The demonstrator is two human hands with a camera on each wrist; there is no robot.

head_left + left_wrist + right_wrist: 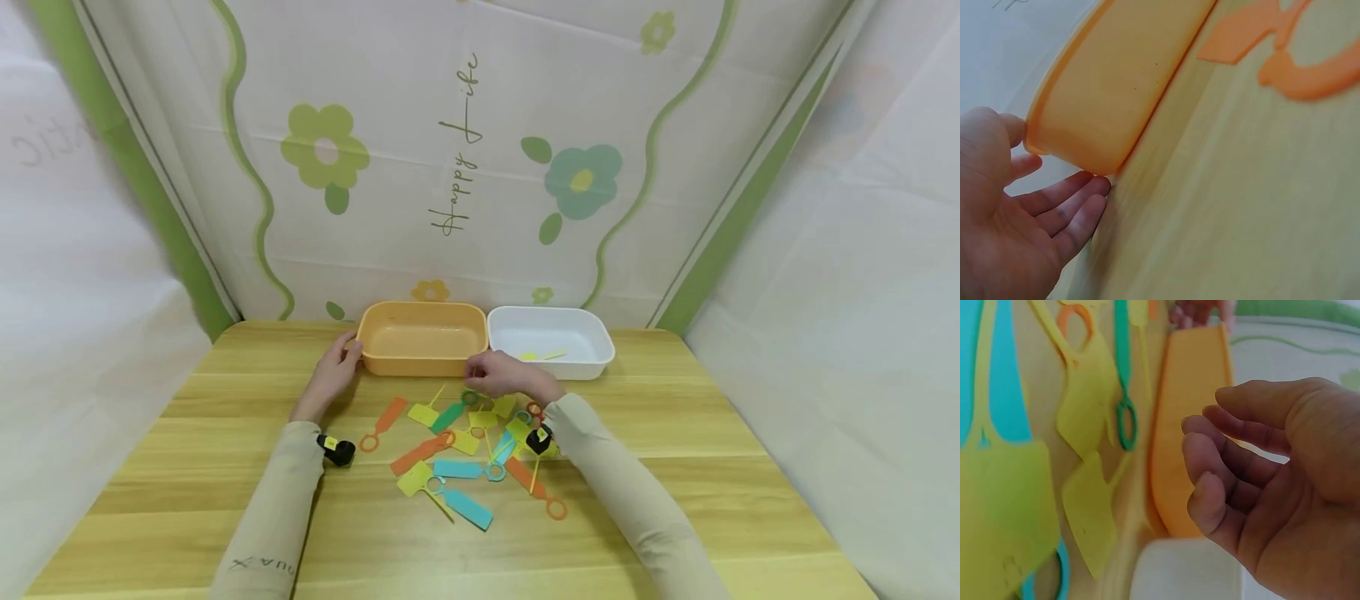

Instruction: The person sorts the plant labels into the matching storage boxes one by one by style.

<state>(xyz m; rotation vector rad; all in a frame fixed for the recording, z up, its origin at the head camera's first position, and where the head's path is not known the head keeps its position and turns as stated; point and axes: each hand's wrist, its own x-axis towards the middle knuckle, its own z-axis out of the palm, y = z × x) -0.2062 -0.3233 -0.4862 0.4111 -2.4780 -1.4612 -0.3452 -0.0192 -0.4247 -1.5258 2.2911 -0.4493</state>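
Note:
At the left end of the orange bin (423,367), my left hand (335,371) rests against the wall. In the left wrist view, the thumb side of the left hand (1016,206) meets the rim and the other fingertips touch low on the end. My right hand (497,373) hovers by the bin's front right corner, above the near tags. The right wrist view has the right hand (1260,469) with loosely bent fingers and nothing between them. Plastic tags in several colours lie below it, among them a green tag (448,417) and a yellow tag (1090,515).
A white bin (551,373) adjoins the orange one on the right, with yellow tags (543,357) inside. Orange tags (388,414) and blue tags (468,508) are scattered over the wooden table (420,567). A printed curtain (420,83) hangs behind the bins.

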